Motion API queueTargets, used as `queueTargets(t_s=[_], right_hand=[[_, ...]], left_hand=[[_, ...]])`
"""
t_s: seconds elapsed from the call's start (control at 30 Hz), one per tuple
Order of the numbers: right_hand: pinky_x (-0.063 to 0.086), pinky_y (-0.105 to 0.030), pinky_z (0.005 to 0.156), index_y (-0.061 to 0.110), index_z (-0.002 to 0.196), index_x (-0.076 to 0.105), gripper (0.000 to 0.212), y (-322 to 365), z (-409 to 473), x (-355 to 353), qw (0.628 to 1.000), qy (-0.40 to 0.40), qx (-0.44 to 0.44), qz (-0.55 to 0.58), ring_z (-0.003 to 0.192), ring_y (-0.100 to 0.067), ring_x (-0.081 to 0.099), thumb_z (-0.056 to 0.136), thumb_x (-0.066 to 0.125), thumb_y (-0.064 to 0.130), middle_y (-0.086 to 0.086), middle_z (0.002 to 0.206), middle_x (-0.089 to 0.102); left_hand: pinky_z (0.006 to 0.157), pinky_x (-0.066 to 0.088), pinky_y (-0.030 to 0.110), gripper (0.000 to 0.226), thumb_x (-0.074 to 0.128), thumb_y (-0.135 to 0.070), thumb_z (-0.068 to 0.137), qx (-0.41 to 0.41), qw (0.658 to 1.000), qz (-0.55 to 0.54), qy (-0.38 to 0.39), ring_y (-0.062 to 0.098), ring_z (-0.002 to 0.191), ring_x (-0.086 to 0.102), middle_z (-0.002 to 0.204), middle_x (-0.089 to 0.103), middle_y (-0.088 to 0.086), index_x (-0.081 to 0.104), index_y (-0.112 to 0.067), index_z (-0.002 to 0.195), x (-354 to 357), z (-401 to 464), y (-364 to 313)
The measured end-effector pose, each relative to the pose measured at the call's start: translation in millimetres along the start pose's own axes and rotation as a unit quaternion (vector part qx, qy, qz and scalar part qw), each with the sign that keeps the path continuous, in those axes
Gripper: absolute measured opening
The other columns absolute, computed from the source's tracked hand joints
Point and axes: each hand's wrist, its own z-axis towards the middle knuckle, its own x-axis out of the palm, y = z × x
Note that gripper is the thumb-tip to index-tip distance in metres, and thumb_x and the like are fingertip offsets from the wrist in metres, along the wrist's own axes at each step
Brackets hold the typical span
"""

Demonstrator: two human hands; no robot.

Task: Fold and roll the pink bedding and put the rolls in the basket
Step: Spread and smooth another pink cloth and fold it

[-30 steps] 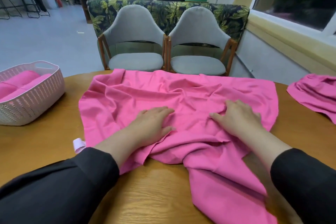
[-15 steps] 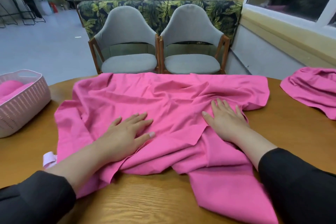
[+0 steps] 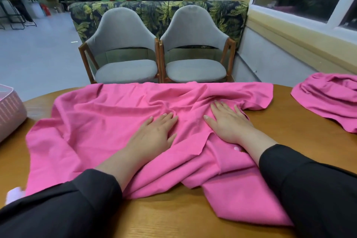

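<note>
Both hands are lying flat, fingers straight: left hand (image 3: 154,135) and right hand (image 3: 229,123) pressing the wrinkled pink bedding (image 3: 100,131), which is lying spread over the bench (image 3: 173,216). Basket (image 3: 9,110) sitting at far left edge.

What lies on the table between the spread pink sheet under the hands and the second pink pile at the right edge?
Head view: only bare wooden table separates the spread pink sheet from the crumpled pink pile; they do not touch.

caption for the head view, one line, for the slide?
Both hands, left hand and right hand, rest flat on a wrinkled pink sheet spread over a wooden table, basket at left.
</note>
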Motion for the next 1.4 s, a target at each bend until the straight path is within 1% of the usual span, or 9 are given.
queueTargets(t_s=[0.33,0.47,0.57,0.7,0.8,0.9,1.0,1.23,1.4], right_hand=[[0.001,-0.048,0.123,0.022,0.159,0.021,0.066,-23.9,31.6,-6.2,0.999,-0.035,-0.03,0.028,0.153,-0.02,0.013,0.102,0.021,0.056,0.002,0.166,0.02],[0.024,-0.049,0.12,0.03,0.149,0.04,0.063,-26.6,26.8,-5.0,0.99,-0.088,-0.021,0.108,0.144,-0.03,0.034,0.095,0.034,0.064,0.003,0.156,0.041],[0.039,-0.033,0.107,0.025,0.136,0.057,0.055,-23.7,9.8,-9.0,0.974,-0.134,-0.063,0.172,0.129,-0.02,0.051,0.094,0.047,0.059,0.004,0.14,0.058],[0.049,-0.038,0.087,0.025,0.1,0.073,0.056,-17.2,-27.8,-16.6,0.966,-0.127,-0.157,0.163,0.093,-0.013,0.06,0.083,0.046,0.071,0.011,0.094,0.067],[0.05,-0.037,0.081,0.03,0.101,0.074,0.05,-14.9,-58.6,-24.9,0.967,-0.085,-0.191,0.148,0.084,-0.005,0.056,0.081,0.054,0.072,0.016,0.087,0.064],[0.051,-0.028,0.077,0.035,0.106,0.074,0.043,-11.7,-89.1,-37.7,0.963,0.009,-0.158,0.216,0.081,-0.004,0.061,0.079,0.068,0.067,0.014,0.085,0.068],[0.052,-0.03,0.08,0.026,0.097,0.076,0.042,-10.8,-109.2,-45.7,0.952,0.058,-0.152,0.26,0.084,-0.01,0.065,0.086,0.061,0.064,0.007,0.089,0.073],[0.052,-0.032,0.048,0.007,0.079,0.064,0.036,-22.6,-126.8,-46.4,0.962,0.045,0.018,0.269,0.052,-0.032,0.065,0.1,0.057,0.035,-0.011,0.066,0.07],[0.058,-0.041,0.057,0.002,0.089,0.068,0.048,-18.7,-130.0,-47.8,0.962,0.062,0.138,0.228,0.056,-0.032,0.071,0.083,0.076,0.049,-0.016,0.071,0.074]], left_hand=[[0.126,0.0,0.04,0.117,-0.026,-0.091,0.061,-0.003,0.999,0.035,0.016,0.0,0.151,-0.004,0.165,-0.003,-0.018,0.008,-0.037,0.159,-7.4,-26.2,26.1],[0.126,0.002,0.04,0.108,-0.014,-0.092,0.07,-0.006,1.0,0.008,0.02,-0.002,0.151,0.001,0.164,0.003,-0.02,0.012,-0.036,0.159,-9.4,-27.9,24.8],[0.122,0.019,0.038,0.091,0.009,-0.085,0.084,-0.005,0.996,-0.052,-0.07,0.002,0.146,0.029,0.156,0.033,-0.02,0.034,-0.032,0.153,-11.8,-32.9,22.0],[0.092,0.047,0.04,0.062,0.031,-0.068,0.098,0.099,0.959,-0.14,-0.227,0.014,0.103,0.063,0.108,0.07,-0.011,0.072,-0.023,0.112,-29.9,-45.9,-2.6],[0.092,0.047,0.028,0.058,0.05,-0.07,0.085,0.124,0.964,-0.201,-0.12,0.005,0.1,0.06,0.108,0.066,-0.015,0.07,-0.027,0.118,-49.2,-49.9,-45.5],[0.088,0.046,0.033,0.05,0.055,-0.066,0.081,0.155,0.983,-0.087,-0.042,0.012,0.097,0.058,0.098,0.063,-0.013,0.067,-0.029,0.114,-46.9,-52.2,-74.5],[0.08,0.046,0.033,0.016,0.06,-0.037,0.089,0.174,0.969,-0.172,-0.023,0.009,0.085,0.057,0.083,0.057,-0.014,0.067,-0.024,0.095,-47.6,-68.9,-76.3],[0.097,0.041,0.012,0.024,0.067,-0.015,0.094,0.135,0.908,-0.365,0.155,-0.006,0.117,0.059,0.124,0.069,-0.013,0.08,-0.02,0.075,-76.7,-115.7,-71.8],[0.077,0.052,0.015,0.025,0.053,-0.03,0.102,0.048,0.9,-0.431,-0.037,-0.01,0.101,0.062,0.117,0.069,-0.025,0.075,-0.028,0.113,-72.9,-109.2,-74.8]])
